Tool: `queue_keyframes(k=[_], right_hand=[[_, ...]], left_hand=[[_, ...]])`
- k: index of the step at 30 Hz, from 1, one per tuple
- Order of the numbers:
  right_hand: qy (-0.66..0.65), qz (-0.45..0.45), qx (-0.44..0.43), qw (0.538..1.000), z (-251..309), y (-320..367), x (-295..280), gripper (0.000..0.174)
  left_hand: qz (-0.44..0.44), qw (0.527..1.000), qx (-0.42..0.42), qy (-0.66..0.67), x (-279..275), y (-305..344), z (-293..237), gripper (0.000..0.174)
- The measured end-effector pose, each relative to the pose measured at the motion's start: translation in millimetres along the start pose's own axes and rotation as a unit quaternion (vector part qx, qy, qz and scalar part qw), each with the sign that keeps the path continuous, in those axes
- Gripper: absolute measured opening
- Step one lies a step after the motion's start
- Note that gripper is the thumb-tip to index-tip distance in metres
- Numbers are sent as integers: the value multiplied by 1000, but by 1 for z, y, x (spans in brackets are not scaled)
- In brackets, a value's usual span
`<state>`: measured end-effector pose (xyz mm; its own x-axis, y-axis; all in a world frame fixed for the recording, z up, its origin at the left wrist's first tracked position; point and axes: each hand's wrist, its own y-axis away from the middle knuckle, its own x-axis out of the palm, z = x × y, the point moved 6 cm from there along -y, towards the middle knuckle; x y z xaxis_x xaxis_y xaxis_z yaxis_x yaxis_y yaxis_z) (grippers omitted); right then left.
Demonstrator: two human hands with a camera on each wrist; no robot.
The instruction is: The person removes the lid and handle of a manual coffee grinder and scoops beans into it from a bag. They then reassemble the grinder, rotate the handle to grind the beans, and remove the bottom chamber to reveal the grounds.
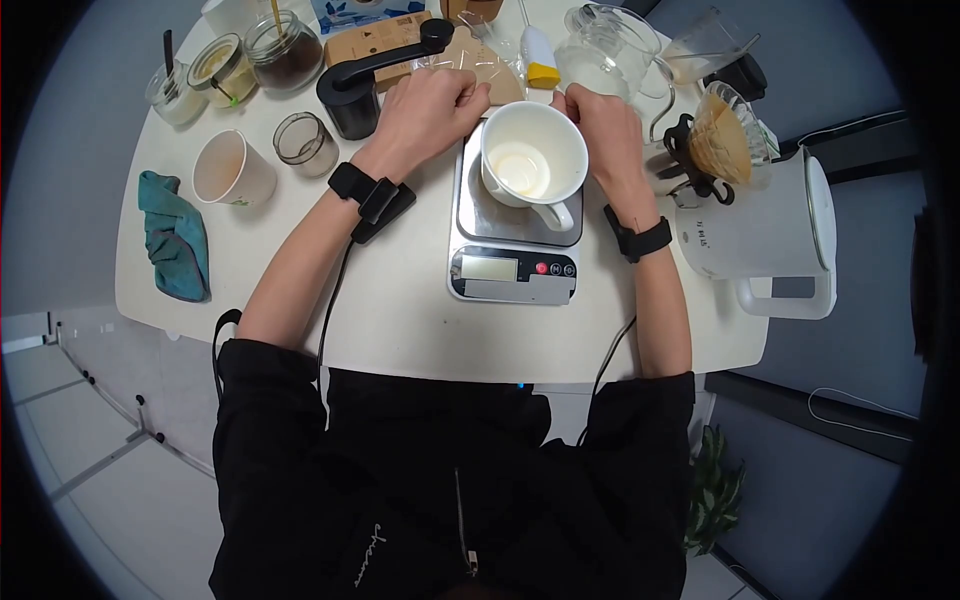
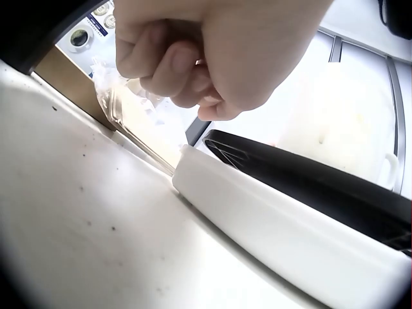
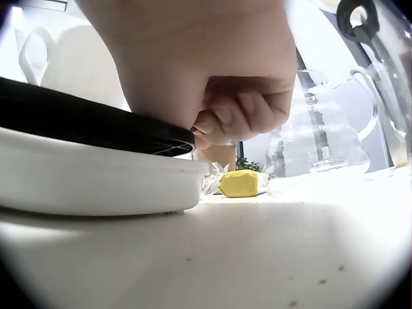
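Observation:
A white mug (image 1: 535, 150) stands on the metal plate of a kitchen scale (image 1: 515, 268), its handle toward the person and a little pale residue inside. To the mug's left, my left hand (image 1: 425, 115) is curled at the far corner of the scale. Its fingers fold into the palm in the left wrist view, with nothing seen in them. On the mug's other side is my right hand (image 1: 608, 140), fingers also curled and nothing visible in their grasp. In the right wrist view its fingertips are right at the corner of the scale's black-edged plate (image 3: 161, 135).
Left: a hand grinder (image 1: 350, 105), a small glass jar (image 1: 305, 145), a paper cup (image 1: 233, 170) and a teal cloth (image 1: 175, 235). Behind: filter papers (image 1: 480, 65), a yellow-tipped brush (image 1: 541, 60) and a glass server (image 1: 600, 60). Right: a filter-lined dripper (image 1: 725, 140) and white kettle (image 1: 750, 235).

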<state>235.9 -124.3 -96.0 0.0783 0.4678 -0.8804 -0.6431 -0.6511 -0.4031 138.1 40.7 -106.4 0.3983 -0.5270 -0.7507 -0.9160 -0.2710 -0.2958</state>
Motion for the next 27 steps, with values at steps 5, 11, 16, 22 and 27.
queue_keyframes(k=[5,11,16,22,27], right_hand=[[-41,2,7,999,-2,0,2,29],[-43,-8,28,999,-8,-1,0,31],[-33,-22,34,999,-15,-4,-2,33],[-43,-16,17,999,-15,-4,-2,33],[-47,-14,16,999,-13,-3,1,33]], left_hand=[[-30,997,52,-44,1,3,-6,37],[-52,988,107,-96,2,6,-10,33],[-59,986,102,-116,1,5,-7,33],[-30,990,120,-66,8,9,-8,34],[10,994,79,-70,6,4,-2,34]])
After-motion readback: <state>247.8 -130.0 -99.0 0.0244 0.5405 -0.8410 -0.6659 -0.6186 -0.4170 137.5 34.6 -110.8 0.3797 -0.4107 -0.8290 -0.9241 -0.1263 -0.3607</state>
